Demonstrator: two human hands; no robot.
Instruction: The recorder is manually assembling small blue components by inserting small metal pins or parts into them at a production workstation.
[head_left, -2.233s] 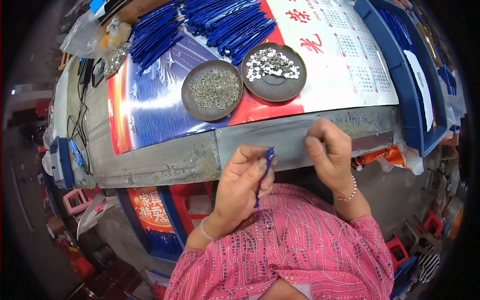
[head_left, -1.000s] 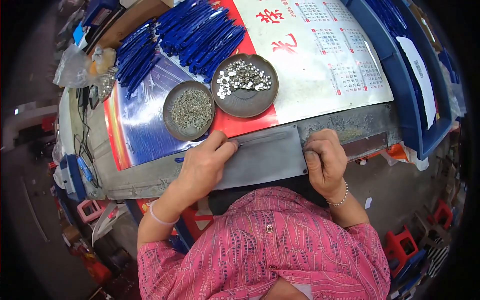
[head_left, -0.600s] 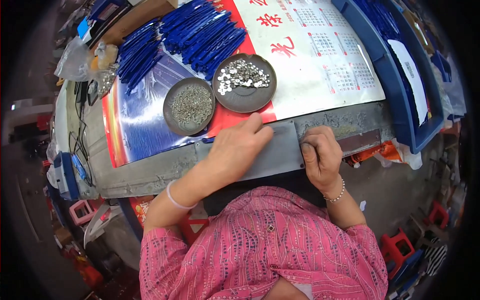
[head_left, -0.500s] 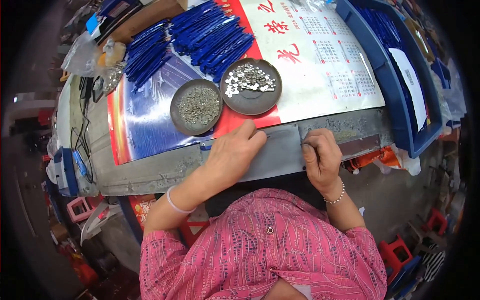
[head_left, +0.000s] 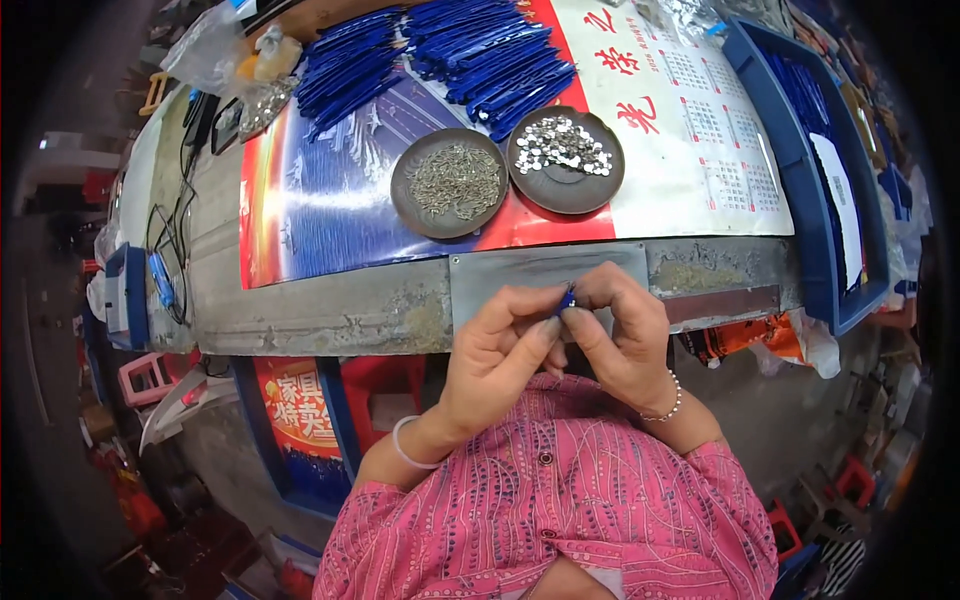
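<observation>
My left hand [head_left: 505, 355] and my right hand [head_left: 628, 335] meet in front of my chest, near the table's front edge. Between their thumbs and fingertips is a small blue piece [head_left: 566, 300] with a tiny shiny spot on it; the fingers cover most of it. Just beyond lies a grey metal sheet [head_left: 525, 262] at the edge of the table. Past that stand two dark round dishes: the left dish [head_left: 447, 231] holds many small thin metal parts [head_left: 455, 180], and the right dish [head_left: 565, 198] holds shiny flat round discs [head_left: 563, 146].
Piles of slim blue pieces [head_left: 490, 60] lie at the back on a calendar poster [head_left: 680, 190]. A blue crate [head_left: 795, 150] with more blue pieces and a white paper stands at the right. Plastic bags [head_left: 215, 50] and cables [head_left: 180, 215] are at the left.
My left hand has risen off the grey sheet and moved right; both hands have come together on the small blue piece. The view has shifted, so the table items appear farther right.
</observation>
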